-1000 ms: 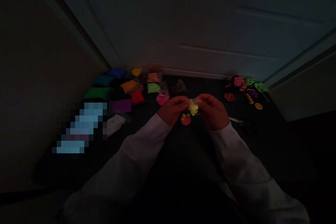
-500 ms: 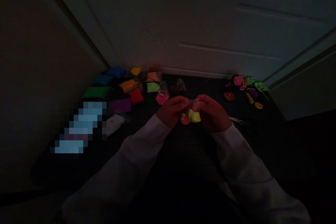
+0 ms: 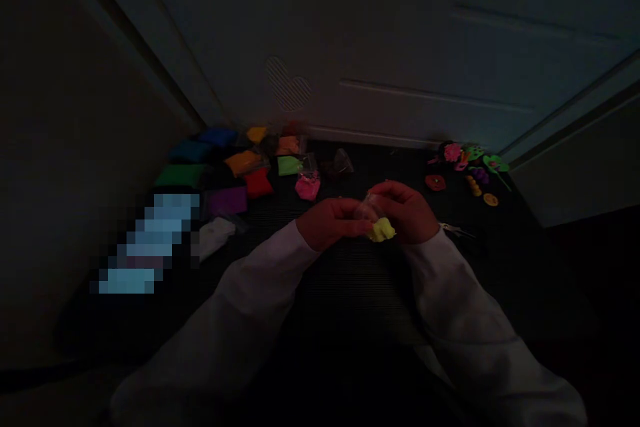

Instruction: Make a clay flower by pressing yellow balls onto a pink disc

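Between my two hands is a small clear plastic bag [image 3: 369, 208] with a lump of pale yellow clay [image 3: 383, 231] in its lower end. My left hand [image 3: 331, 223] is closed on the bag's left side, its thumb and fingers pressing near the yellow lump. On the other side, the fingers of my right hand [image 3: 411, 215] pinch the bag's upper edge. The bag tilts, with the lump low and towards the right. The dim light leaves the fingertips unclear, and I cannot tell whether the bag's mouth is parted.
Several bags of coloured clay, among them a purple one [image 3: 227, 201] and a pink one [image 3: 307, 185], lie left and behind. Scissors [image 3: 456, 231] rest right of my right hand. Small clay figures, including a red flower [image 3: 435, 182], sit back right. A blurred-out bright screen [image 3: 150, 240] stands left.
The bag has tilted and its yellow lump has shifted right and slightly down. My left hand has moved lower over the bag. A small red piece beneath it is now hidden.
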Tool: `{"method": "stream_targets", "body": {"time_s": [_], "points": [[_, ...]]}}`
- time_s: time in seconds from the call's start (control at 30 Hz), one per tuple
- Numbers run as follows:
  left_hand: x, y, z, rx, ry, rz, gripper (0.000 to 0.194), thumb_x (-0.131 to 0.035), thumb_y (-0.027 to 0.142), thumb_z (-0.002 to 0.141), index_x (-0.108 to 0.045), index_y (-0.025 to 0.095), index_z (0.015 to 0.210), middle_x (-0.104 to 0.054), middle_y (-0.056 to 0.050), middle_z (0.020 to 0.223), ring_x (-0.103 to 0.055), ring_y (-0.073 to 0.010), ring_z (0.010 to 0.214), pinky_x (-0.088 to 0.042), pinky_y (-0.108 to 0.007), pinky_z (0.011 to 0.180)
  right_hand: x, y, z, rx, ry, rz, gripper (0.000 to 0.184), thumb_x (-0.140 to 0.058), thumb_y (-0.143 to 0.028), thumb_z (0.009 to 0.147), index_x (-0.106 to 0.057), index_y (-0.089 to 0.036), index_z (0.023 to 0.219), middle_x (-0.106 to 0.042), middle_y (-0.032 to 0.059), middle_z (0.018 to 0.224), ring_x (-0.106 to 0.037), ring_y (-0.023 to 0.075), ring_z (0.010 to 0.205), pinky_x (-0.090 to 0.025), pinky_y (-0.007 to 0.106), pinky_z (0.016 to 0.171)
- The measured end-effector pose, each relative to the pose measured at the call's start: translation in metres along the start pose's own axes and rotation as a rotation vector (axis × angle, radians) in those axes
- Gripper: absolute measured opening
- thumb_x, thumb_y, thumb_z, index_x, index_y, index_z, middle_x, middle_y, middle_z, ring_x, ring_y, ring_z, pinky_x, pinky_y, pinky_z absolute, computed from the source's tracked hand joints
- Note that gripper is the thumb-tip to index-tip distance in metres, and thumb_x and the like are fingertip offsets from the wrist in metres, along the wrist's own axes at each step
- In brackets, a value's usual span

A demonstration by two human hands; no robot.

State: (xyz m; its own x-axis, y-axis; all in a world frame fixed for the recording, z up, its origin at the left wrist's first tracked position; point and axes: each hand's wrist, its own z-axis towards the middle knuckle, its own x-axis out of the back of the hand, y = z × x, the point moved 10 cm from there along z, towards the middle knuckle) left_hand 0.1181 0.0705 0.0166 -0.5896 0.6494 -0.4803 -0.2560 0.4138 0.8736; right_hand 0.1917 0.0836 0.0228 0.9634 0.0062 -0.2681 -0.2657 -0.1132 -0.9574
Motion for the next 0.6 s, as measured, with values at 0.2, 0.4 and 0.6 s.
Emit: {"method": "stream_targets", "body": {"time_s": [0.2,0.4,0.6], "points": [[-0.002,-0.002,0.001,-0.034,0.051,-0.049,0.021,-0.072,0.029,0.054,-0.065,0.011,0.064,-0.061,-0.001,0.059,-0.055,-0.0086,0.056,-0.04,-0.021,0.054,-0.005,0.002,0.0,-0.022,-0.028,0.011,0.012,-0.069,-0.022,0.054,-0.062,-0.02,0.063,-0.059,-0.0052,0.058,-0.051,0.0056,0.051,-0.041,0.022,0.054],[0.021,-0.001,0.004,-0.211,0.381,-0.357,0.018,-0.068,0.025,0.059,-0.061,0.014,0.071,-0.061,0.0,0.068,-0.054,-0.0073,0.059,-0.04,-0.02,0.053,-0.001,0.016,0.01,-0.042,0.004,0.097,0.014,-0.065,-0.023,0.052,-0.06,-0.017,0.064,-0.058,-0.0045,0.054,-0.049,0.006,0.045,-0.037,0.02,0.045],[0.027,-0.003,0.002,-0.236,0.441,-0.447,0.008,-0.06,0.017,0.066,-0.055,0.012,0.069,-0.059,0.0,0.07,-0.056,-0.0082,0.063,-0.041,-0.021,0.056,-0.003,0.023,0.014,-0.055,-0.01,0.13,0.015,-0.064,-0.02,0.052,-0.058,-0.017,0.065,-0.057,-0.0044,0.052,-0.048,0.0059,0.042,-0.037,0.02,0.043]]}}
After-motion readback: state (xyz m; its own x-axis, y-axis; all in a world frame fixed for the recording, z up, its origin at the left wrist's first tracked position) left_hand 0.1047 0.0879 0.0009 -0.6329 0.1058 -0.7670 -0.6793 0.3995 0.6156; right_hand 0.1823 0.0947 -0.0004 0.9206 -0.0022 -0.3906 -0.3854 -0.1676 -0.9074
